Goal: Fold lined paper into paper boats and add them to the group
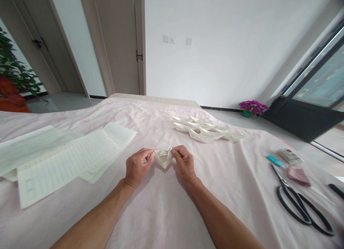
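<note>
Clearly, the pale pink cloth (161,213) spreads widest, with overlapping ruled sheets (67,163) on its left side. Beyond the hands, toward the right, folded paper boats (204,134) sit clustered together. Black-handled scissors (285,186) lie at far right. The left hand (138,166) and right hand (185,163) have thumb and fingers pinched closed on opposite ends of a small folded paper (164,160), held between them over the cloth.
</note>
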`<state>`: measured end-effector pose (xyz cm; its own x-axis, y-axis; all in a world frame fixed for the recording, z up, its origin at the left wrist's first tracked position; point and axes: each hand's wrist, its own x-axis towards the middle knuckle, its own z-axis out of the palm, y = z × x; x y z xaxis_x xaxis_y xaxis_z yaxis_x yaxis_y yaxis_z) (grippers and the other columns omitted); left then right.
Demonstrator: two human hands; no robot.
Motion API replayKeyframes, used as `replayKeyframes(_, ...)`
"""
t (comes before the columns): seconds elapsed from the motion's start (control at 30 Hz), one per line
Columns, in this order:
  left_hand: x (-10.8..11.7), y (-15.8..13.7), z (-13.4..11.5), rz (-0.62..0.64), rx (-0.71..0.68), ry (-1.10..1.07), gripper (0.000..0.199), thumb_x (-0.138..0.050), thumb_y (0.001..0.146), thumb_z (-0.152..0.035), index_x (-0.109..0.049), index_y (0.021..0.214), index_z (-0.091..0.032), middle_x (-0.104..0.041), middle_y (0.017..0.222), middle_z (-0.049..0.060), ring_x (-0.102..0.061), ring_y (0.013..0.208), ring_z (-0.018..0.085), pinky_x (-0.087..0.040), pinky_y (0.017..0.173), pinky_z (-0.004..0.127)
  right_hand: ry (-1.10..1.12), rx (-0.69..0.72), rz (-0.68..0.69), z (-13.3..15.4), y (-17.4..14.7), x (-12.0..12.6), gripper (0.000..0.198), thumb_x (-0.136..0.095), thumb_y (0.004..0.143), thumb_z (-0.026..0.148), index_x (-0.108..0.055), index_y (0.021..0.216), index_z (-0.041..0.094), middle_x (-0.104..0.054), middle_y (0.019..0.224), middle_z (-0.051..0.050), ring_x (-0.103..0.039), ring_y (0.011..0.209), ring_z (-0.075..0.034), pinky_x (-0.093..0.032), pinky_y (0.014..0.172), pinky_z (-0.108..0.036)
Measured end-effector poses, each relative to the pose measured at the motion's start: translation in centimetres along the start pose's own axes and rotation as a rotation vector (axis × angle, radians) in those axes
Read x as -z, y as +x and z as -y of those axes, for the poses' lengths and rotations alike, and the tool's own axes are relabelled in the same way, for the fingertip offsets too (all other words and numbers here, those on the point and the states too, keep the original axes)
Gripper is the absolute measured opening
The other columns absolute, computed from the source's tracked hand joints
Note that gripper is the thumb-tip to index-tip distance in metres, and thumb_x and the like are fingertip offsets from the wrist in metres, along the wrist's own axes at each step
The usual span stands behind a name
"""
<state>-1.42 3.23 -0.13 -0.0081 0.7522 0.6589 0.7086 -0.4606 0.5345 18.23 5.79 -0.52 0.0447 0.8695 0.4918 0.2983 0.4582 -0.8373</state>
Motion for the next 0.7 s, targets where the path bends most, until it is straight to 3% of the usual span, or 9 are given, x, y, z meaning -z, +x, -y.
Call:
replayKeyframes(0.33,-0.5,0.2,0.9,-0.111,0.409,-0.354,0.030,-0.052,0.090,-0.040,-0.069,0.099,-0.016,-0.073,0.088,0.004,-0.066,0.081,0.017,-0.049,0.074,0.026,0.115,-0.197,-0.110,-0.9,0.2,-0.2,0.024,-0.052,0.090,0.042,-0.059,0.084,0.019,-0.061,0.070,0.001,-0.054,0.065,-0.014,-0.041,0.062,-0.025)
replayKeyframes(0.53,-1.0,0.3,0.8,-0.186,0.506,-0.545,0.030,-0.053,0.089,-0.042,-0.065,0.094,-0.016,-0.069,0.087,0.003,-0.063,0.085,0.016,-0.049,0.079,0.026,0.236,-0.258,-0.177,-1.6,0.3,-0.8,0.026,-0.054,0.089,0.047,-0.055,0.084,0.021,-0.060,0.062,0.003,-0.050,0.054,-0.012,-0.041,0.055,-0.023)
replayKeyframes(0.7,-1.5,0.4,0.1,-0.229,0.595,-0.873,0.029,-0.056,0.087,-0.043,-0.063,0.095,-0.017,-0.070,0.096,0.005,-0.066,0.087,0.016,-0.052,0.082,0.030,0.310,-0.274,-0.181,-1.2,0.2,-1.2,0.030,-0.055,0.089,0.050,-0.052,0.084,0.021,-0.064,0.059,0.003,-0.051,0.050,-0.010,-0.041,0.052,-0.021)
